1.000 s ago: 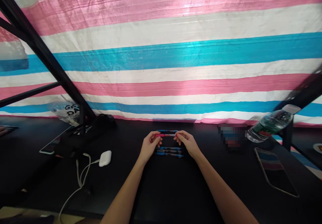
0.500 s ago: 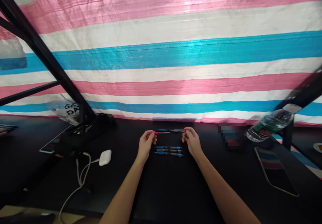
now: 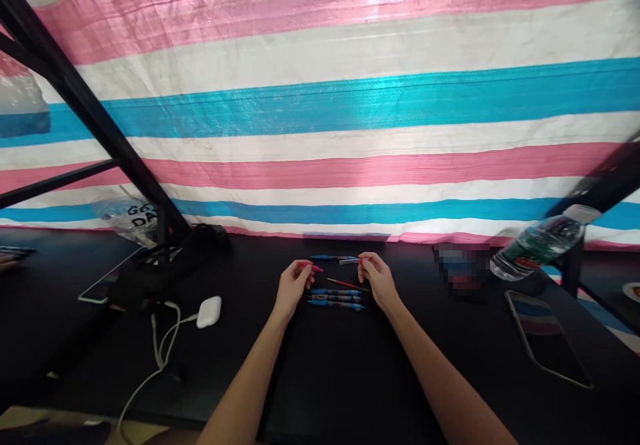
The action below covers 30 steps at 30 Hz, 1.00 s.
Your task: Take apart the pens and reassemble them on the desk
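My left hand (image 3: 294,285) pinches a small red pen part (image 3: 313,267), whose exact form is too small to make out. In my right hand (image 3: 377,277), closed fingers hold a clear pen barrel (image 3: 349,261) with a red end, pointing left. A thin red pen refill (image 3: 347,284) lies on the black table between my hands, its right end near my right fingers. Just below it, three blue pens (image 3: 336,304) lie side by side. Behind the clear barrel lies another blue pen (image 3: 325,257), partly covered by it.
On the right are a tilted water bottle (image 3: 543,245), a phone (image 3: 549,339) and a blurred-out item (image 3: 463,271). A white earbud case (image 3: 209,312) and white cable (image 3: 163,361) lie left. A black metal frame (image 3: 100,125) and striped sheet (image 3: 350,171) stand behind. Another person's hand (image 3: 7,261) shows far left.
The refill that stuck out from the red part in my left hand now lies on the table. My right hand has shifted slightly left with the clear barrel.
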Each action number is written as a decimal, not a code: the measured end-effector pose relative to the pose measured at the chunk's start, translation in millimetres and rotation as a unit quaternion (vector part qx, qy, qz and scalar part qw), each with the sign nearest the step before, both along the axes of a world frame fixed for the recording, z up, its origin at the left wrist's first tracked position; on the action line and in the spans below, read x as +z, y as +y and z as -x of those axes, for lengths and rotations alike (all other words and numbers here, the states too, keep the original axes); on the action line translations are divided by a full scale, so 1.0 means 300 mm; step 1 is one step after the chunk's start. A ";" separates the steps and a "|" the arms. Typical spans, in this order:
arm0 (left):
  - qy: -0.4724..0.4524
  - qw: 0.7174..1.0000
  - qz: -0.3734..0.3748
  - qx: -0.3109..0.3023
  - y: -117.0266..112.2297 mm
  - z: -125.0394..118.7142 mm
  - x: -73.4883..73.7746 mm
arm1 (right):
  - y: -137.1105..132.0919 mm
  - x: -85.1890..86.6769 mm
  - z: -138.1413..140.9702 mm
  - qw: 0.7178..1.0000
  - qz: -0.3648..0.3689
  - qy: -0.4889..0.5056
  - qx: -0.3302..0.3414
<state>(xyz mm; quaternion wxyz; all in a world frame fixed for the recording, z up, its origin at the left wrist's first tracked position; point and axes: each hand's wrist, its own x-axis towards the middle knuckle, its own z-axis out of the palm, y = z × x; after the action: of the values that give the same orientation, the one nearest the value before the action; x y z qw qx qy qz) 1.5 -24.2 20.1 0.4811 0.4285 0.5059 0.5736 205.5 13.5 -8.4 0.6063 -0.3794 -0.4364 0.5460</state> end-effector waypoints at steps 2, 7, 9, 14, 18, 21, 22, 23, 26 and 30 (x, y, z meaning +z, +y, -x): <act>-0.005 1.000 0.002 0.013 0.004 0.004 -0.006 | 0.001 -0.005 -0.001 1.000 -0.001 -0.001 -0.001; -0.051 0.998 0.012 0.025 0.003 0.010 -0.003 | 0.000 -0.002 -0.003 1.000 0.006 0.017 -0.002; -0.079 0.997 0.019 0.010 -0.001 0.011 0.004 | 0.000 0.004 -0.005 0.999 0.014 0.036 -0.005; -0.138 0.990 0.033 -0.014 -0.002 0.011 0.012 | 0.006 0.004 -0.016 0.997 0.027 0.069 -0.010; -0.169 0.984 0.055 -0.021 0.004 0.012 0.002 | 0.009 -0.005 -0.024 0.997 0.026 0.064 0.014; -0.180 0.981 0.062 -0.020 0.006 0.012 -0.002 | 0.009 -0.007 -0.026 0.997 0.029 0.074 0.023; -0.182 0.981 0.061 -0.020 0.005 0.011 -0.001 | 0.008 -0.006 -0.027 0.996 0.029 0.079 0.023; -0.181 0.981 0.060 -0.022 0.004 0.011 0.000 | 0.008 -0.005 -0.027 0.996 0.029 0.081 0.024; -0.165 0.985 0.045 -0.019 0.002 0.009 0.005 | 0.008 -0.003 -0.029 0.996 0.030 0.074 0.030; -0.144 0.990 0.010 0.003 0.005 0.008 0.008 | 0.010 -0.005 -0.029 0.997 0.036 0.057 0.034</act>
<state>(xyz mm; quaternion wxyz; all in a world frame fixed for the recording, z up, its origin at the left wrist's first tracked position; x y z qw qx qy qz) -0.9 -22.9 22.4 0.5512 0.3349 0.4384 0.6259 214.3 16.4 -9.9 0.5972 -0.3541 -0.3934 0.6026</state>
